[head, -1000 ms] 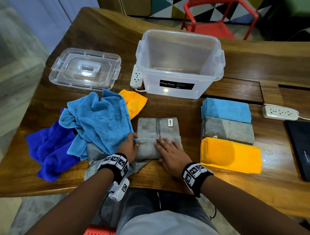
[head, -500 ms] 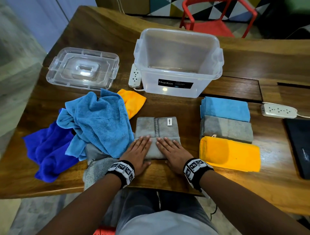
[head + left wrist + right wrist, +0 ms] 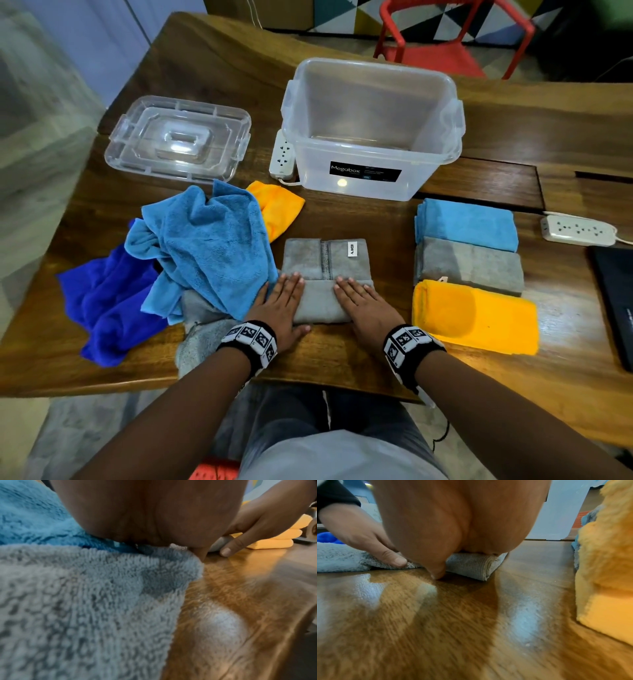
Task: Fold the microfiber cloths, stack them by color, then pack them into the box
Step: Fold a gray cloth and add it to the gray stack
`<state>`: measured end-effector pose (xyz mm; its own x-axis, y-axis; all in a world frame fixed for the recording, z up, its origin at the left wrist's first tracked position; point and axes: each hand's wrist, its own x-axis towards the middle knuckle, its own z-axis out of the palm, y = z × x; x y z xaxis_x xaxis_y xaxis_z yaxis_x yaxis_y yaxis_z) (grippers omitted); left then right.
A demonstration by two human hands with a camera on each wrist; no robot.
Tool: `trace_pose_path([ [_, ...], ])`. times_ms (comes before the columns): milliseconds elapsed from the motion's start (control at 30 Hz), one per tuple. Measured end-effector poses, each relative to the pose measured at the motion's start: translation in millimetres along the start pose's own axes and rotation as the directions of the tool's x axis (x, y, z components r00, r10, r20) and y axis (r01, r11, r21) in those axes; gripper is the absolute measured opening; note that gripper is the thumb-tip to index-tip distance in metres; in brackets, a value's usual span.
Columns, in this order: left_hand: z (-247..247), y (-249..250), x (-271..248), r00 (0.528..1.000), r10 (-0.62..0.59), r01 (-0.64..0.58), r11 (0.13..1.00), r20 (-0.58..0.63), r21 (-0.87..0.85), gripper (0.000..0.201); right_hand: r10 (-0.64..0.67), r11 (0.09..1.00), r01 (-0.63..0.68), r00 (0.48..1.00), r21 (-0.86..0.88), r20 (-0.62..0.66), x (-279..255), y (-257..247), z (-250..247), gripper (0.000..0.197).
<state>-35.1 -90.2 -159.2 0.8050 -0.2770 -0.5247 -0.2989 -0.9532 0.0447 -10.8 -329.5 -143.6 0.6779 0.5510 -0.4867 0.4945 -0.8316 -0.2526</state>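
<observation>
Both hands are lying flat, fingers straight and together, pressing down on the partly folded grey microfibre cloth (image 3: pixel 325 274) at the near-centre of the brown wooden table (image 3: pixel 479 383): left hand (image 3: pixel 279 308) on its 9 o'clock end, right hand (image 3: pixel 363 306) on its 3 o'clock end. The clear plastic box (image 3: pixel 373 137) is standing open at 12 o'clock from the cloth, a folded orange cloth (image 3: pixel 476 315) lying at 3 o'clock.

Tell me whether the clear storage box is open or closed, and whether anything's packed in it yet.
Open and empty: the box has no lid on, its bare floor shows, and the lid lies on the table to its left.
</observation>
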Motion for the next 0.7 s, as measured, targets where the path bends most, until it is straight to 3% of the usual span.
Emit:
trace_pose_path([
  [67, -4.9, 1.0, -3.7, 0.999, 0.008, -0.008, 1.0, -0.045, 0.002, 0.09, -0.004, 1.0, 0.005, 0.999, 0.018, -0.04, -0.6, 1.2, -6.3, 0.069],
  [133, -10.9, 1.7, -10.2, 0.984, 0.049, -0.047, 0.999, -0.174, 0.016, 0.081, 0.014, 0.998, -0.009, 0.997, 0.056, -0.082, -2.1, -0.2, -13.3, 0.066],
  [233, -13.6, -0.4, -13.2, 0.936, 0.167, -0.184, 0.983, -0.309, -0.025, 0.065, 0.058, 0.993, -0.046, 0.992, 0.106, -0.108, -3.6, -0.6, -21.9, 0.054],
  [367, -34.5, -16.7, -7.3, 0.988, 0.092, -0.141, 0.874, -0.126, -0.466, 0.089, 0.119, 0.963, -0.094, 0.989, 0.251, -0.086, -4.5, 4.5, -35.1, 0.038],
  [433, -41.4, -25.0, -3.4, 0.99, 0.06, -0.124, 0.794, -0.128, -0.595, 0.078, 0.184, 0.92, -0.153, 0.981, 0.36, -0.053, -1.4, 8.7, -44.1, 0.033],
  [567, -54.6, -32.1, 4.6, 0.995, 0.076, -0.1, 0.746, -0.065, -0.659, 0.071, 0.306, 0.81, -0.243, 0.952, 0.533, -0.031, 10.0, 22.0, -59.4, 0.035],
  [700, -58.7, -35.2, 22.5, 0.995, -0.087, 0.032, 0.741, -0.048, -0.67, 0.042, 0.427, 0.709, -0.316, 0.904, 0.63, -0.028, 20.8, 37.7, -65.0, 0.035],
])
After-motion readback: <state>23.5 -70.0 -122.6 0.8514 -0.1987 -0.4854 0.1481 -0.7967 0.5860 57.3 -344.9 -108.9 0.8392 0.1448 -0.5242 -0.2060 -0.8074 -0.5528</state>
